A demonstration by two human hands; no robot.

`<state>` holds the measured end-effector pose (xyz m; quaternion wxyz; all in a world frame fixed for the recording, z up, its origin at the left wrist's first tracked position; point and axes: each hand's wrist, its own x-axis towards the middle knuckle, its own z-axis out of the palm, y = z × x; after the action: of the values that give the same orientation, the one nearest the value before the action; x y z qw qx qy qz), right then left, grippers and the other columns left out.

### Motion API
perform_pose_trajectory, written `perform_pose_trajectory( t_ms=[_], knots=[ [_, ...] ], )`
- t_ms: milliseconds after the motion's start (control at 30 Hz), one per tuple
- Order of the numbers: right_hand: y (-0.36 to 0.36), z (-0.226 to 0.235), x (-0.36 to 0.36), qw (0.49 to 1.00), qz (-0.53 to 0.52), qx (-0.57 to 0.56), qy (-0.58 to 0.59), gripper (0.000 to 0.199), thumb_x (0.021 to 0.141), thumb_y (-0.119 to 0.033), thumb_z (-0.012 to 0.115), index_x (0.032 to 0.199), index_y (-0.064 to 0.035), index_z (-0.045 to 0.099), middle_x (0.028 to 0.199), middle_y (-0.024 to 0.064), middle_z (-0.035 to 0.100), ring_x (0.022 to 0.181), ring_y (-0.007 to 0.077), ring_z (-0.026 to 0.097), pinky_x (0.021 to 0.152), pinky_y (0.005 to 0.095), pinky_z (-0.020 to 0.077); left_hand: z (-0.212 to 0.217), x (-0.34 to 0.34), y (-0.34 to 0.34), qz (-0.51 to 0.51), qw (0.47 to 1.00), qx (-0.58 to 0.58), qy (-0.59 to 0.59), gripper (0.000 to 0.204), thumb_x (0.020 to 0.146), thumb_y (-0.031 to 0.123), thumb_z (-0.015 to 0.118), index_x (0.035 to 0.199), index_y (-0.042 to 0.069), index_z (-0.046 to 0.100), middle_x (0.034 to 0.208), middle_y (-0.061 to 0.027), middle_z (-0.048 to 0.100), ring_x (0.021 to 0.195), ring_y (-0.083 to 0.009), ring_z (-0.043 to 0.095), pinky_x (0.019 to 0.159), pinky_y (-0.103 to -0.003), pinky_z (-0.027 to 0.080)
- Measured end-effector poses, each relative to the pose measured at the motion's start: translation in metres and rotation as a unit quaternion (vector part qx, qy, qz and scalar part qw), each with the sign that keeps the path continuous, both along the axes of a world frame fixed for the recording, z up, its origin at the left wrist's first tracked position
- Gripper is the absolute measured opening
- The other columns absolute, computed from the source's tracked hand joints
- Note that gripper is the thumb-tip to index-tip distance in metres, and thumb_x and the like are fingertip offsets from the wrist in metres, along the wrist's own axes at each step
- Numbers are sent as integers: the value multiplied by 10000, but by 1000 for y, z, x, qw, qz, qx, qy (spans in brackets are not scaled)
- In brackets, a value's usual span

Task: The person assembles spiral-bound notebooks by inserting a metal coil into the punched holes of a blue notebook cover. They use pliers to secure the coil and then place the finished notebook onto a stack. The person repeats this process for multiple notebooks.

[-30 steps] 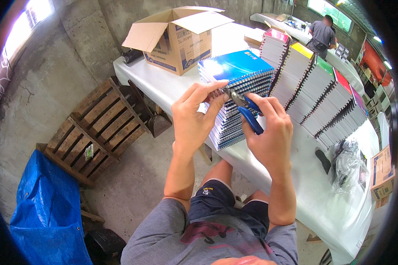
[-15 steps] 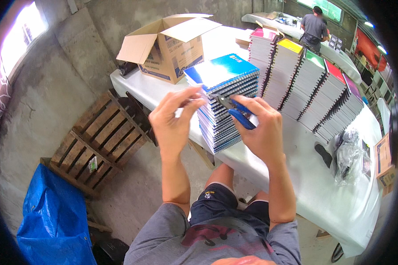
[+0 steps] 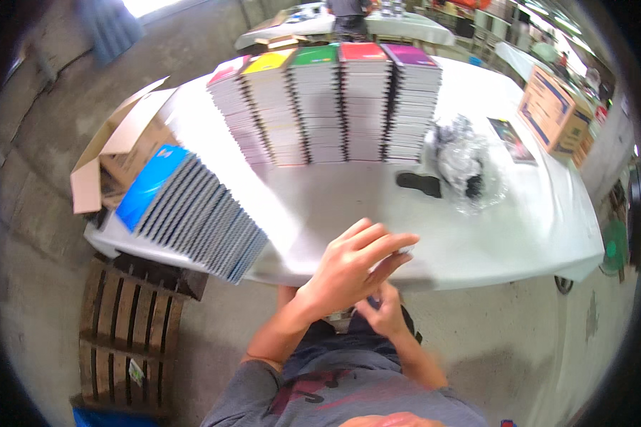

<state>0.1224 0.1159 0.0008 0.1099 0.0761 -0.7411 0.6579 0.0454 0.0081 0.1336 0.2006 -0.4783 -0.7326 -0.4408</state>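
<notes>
Blue-covered, wire-bound notebooks (image 3: 196, 213) stand in a tall stack at the left end of the white-covered table (image 3: 541, 228), their dark coil spines facing the person and the pile reaching the near edge. The left hand (image 3: 360, 263) is nearly closed at the fingertips — thumb and forefinger come together around a small pale bit (image 3: 407, 250), too blurred to identify. Its back is turned upward and its fingers point to the right, above the table's near edge and well apart from the blue stack. The left forearm slants up and rightward from the grey short sleeve (image 3: 258, 388), across the front of the body.

The right hand (image 3: 386, 313) sits lower, below the table edge and in front of the dark shorts (image 3: 356, 340). Its fingers are bent and partly covered by the left hand — whether they grip anything, I cannot tell. The right forearm rises leftward from the lower right, elbow bent, with the wrist near the waist.
</notes>
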Motion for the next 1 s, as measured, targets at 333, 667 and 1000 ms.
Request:
perform_pose_trajectory(
  t_ms=[333,667,1000],
  knots=[
    [57,-31,47,995,-80,-38,-34,455,753,-100,645,1189,-48,526,998,90,570,935,186,551,858,291,421,-25,-77,219,100,951,-204,211,330,758,198,681,1075,126,628,1070,-30,577,1036,-209,459,849,-362,351],
    [30,-6,17,975,-32,-204,-80,467,856,-172,599,1272,-31,441,1092,117,531,974,158,518,857,310,427,34,11,-10,155,962,-24,225,272,698,243,736,948,142,707,906,-3,654,855,-224,562,855,-394,367],
    [-68,84,-54,957,48,142,250,392,793,-143,671,1180,-104,618,1125,128,556,1009,275,541,891,367,385,49,11,-212,442,837,227,229,284,909,245,531,975,29,703,1046,-107,646,1096,-291,515,971,-405,368]
  ],
)
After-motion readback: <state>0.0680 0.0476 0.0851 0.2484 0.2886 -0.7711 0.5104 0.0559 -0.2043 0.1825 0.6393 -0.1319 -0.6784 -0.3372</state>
